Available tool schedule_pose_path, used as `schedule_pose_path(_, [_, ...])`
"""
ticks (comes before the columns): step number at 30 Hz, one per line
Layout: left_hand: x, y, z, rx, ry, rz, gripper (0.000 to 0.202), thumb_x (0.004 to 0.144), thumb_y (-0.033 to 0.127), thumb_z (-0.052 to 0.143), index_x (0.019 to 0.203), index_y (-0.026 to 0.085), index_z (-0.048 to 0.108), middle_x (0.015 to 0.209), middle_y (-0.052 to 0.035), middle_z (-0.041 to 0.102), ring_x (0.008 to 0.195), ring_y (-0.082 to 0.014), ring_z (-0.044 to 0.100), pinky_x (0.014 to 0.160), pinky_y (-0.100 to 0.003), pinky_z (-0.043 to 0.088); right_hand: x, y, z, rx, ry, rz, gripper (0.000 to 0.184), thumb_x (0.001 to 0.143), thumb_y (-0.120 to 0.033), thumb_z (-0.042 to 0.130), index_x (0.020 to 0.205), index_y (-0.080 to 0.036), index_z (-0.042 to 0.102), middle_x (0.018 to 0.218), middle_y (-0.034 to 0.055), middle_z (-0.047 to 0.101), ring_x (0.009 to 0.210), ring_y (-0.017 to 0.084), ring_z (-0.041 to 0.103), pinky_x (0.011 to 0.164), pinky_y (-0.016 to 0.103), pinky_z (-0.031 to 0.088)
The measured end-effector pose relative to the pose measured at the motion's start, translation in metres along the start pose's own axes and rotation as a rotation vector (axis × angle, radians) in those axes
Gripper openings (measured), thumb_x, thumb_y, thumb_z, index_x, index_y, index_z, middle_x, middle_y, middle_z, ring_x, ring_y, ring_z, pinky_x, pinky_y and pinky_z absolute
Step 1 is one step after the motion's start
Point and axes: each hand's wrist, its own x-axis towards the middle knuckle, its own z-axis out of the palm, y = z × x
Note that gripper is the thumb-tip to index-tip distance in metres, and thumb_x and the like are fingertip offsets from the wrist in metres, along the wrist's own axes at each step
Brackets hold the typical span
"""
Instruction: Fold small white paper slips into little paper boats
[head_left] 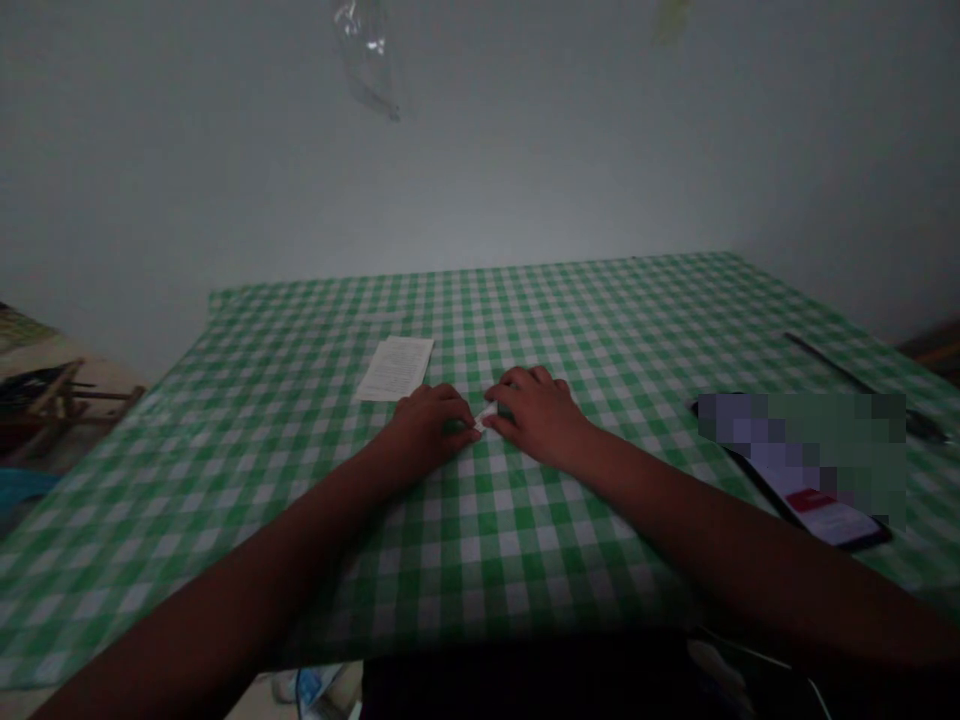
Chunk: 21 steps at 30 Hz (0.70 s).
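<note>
Both my hands rest on a table covered with a green and white checked cloth (525, 560). My left hand (425, 424) and my right hand (536, 410) meet at the table's middle, fingers curled. Between their fingertips sits a small white piece, perhaps folded paper (486, 414), pinched by both hands. Most of it is hidden under the fingers.
A white printed paper sheet (395, 367) lies flat just beyond my left hand. A phone with a lit screen (817, 505) lies at the right. A dark thin rod or pen (832, 367) lies at the far right. A plain wall stands behind the table.
</note>
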Motion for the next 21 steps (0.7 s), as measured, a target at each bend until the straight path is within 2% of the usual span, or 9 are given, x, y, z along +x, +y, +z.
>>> schedule_pose_path(4, [-0.003, -0.002, -0.007, -0.028, -0.056, 0.003, 0.016, 0.087, 0.033, 0.066, 0.101, 0.027, 0.071, 0.111, -0.0028, 0.063, 0.104, -0.0227, 0.055, 0.095, -0.043, 0.043, 0.005, 0.009, 0.001, 0.058, 0.022, 0.084, 0.029, 0.092, -0.043, 0.057, 0.117, -0.03, 0.064, 0.124, 0.0064, 0.058, 0.114, 0.031, 0.047, 0.085, 0.046, 0.044])
schedule_pose_path(8, [-0.006, -0.004, -0.011, -0.04, -0.088, 0.015, 0.02, 0.086, 0.029, 0.064, 0.106, 0.028, 0.07, 0.116, -0.0035, 0.06, 0.107, -0.0237, 0.054, 0.096, -0.044, 0.043, 0.007, 0.011, 0.001, 0.067, 0.055, 0.108, 0.03, 0.09, -0.042, 0.059, 0.114, -0.025, 0.065, 0.121, 0.0084, 0.059, 0.112, 0.03, 0.048, 0.085, 0.045, 0.044])
schedule_pose_path(10, [-0.006, -0.004, -0.012, -0.032, -0.09, 0.033, 0.022, 0.087, 0.027, 0.062, 0.107, 0.028, 0.07, 0.116, -0.0042, 0.06, 0.105, -0.0236, 0.054, 0.095, -0.045, 0.043, 0.006, 0.009, 0.0, 0.07, 0.077, 0.02, 0.028, 0.091, -0.034, 0.057, 0.115, -0.021, 0.064, 0.119, 0.0098, 0.059, 0.111, 0.028, 0.049, 0.088, 0.043, 0.043])
schedule_pose_path(14, [-0.006, -0.004, -0.014, 0.039, -0.087, 0.09, 0.024, 0.091, 0.023, 0.055, 0.108, 0.029, 0.07, 0.117, -0.0044, 0.061, 0.104, -0.0236, 0.053, 0.093, -0.044, 0.043, 0.001, 0.002, -0.006, 0.11, -0.006, -0.363, 0.023, 0.096, -0.021, 0.048, 0.11, -0.016, 0.065, 0.111, 0.0092, 0.062, 0.104, 0.02, 0.053, 0.091, 0.037, 0.043])
schedule_pose_path(15, [-0.005, -0.005, -0.014, 0.066, -0.077, 0.1, 0.025, 0.091, 0.021, 0.053, 0.107, 0.029, 0.07, 0.115, -0.0047, 0.062, 0.104, -0.0237, 0.054, 0.092, -0.043, 0.044, 0.0, 0.0, -0.007, 0.109, -0.021, -0.413, 0.023, 0.097, -0.02, 0.046, 0.109, -0.015, 0.065, 0.109, 0.0095, 0.063, 0.102, 0.02, 0.054, 0.091, 0.037, 0.044])
schedule_pose_path(18, [-0.002, -0.013, -0.012, 0.13, 0.01, 0.122, 0.026, 0.09, 0.018, 0.051, 0.106, 0.026, 0.07, 0.11, -0.0065, 0.063, 0.101, -0.0234, 0.055, 0.091, -0.042, 0.045, -0.005, -0.004, -0.011, 0.091, -0.06, -0.478, 0.023, 0.097, -0.022, 0.046, 0.107, -0.013, 0.065, 0.106, 0.0097, 0.065, 0.1, 0.02, 0.057, 0.091, 0.036, 0.045])
schedule_pose_path(21, [-0.001, -0.024, -0.009, 0.192, 0.142, 0.067, 0.026, 0.091, 0.027, 0.054, 0.114, 0.021, 0.066, 0.118, -0.0099, 0.061, 0.109, -0.0262, 0.055, 0.099, -0.044, 0.045, -0.009, -0.006, -0.016, 0.053, -0.098, -0.463, 0.023, 0.094, -0.029, 0.055, 0.106, -0.013, 0.065, 0.109, 0.0099, 0.066, 0.102, 0.022, 0.058, 0.093, 0.038, 0.045])
